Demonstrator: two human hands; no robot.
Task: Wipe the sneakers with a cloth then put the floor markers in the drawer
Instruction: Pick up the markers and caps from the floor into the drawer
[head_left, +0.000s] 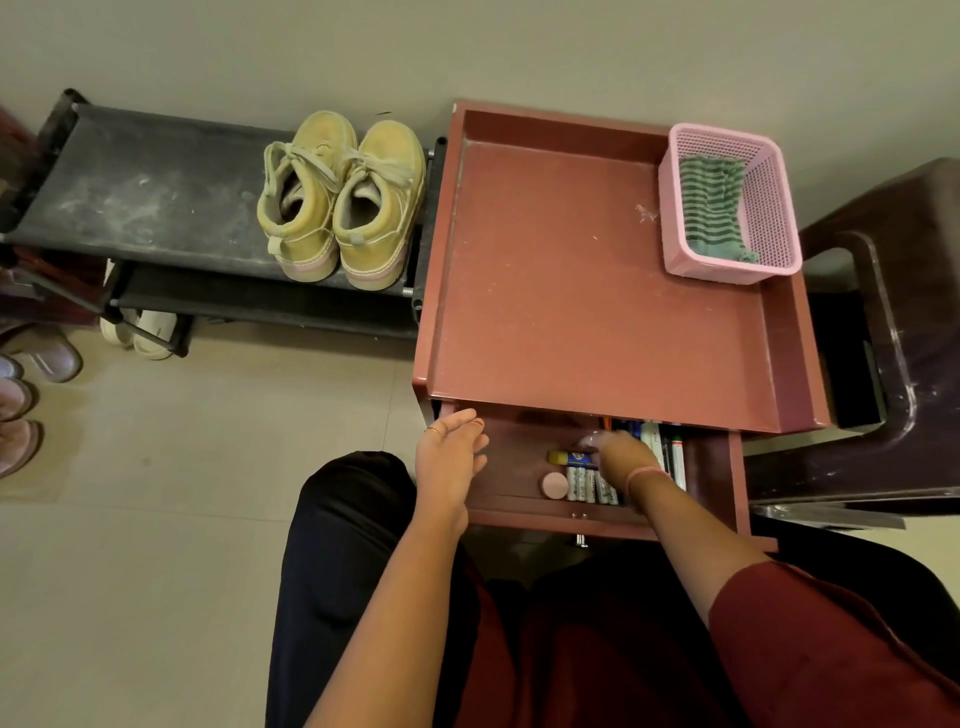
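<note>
At six o'clock, the right hand (618, 457) is reaching into the open drawer (511, 467) among the markers (667, 452), its grip unclear; the left hand (449, 457) is hovering spread. The sneakers (340, 200) are sitting at eleven o'clock, the striped cloth (711, 208) is lying in its basket (774, 208) at one o'clock; the task is seemingly finishing.

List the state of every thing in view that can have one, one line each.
Red-brown wooden drawer: pulled open.
Tan lace-up sneakers: laced, side by side on the black shoe rack.
Green striped cloth: crumpled inside the pink plastic mesh basket.
Markers: lying in the drawer's right side.
Left hand: open, fingers straight, at the drawer's left edge.
Right hand: inside the drawer, blurred; grip unclear.
</note>
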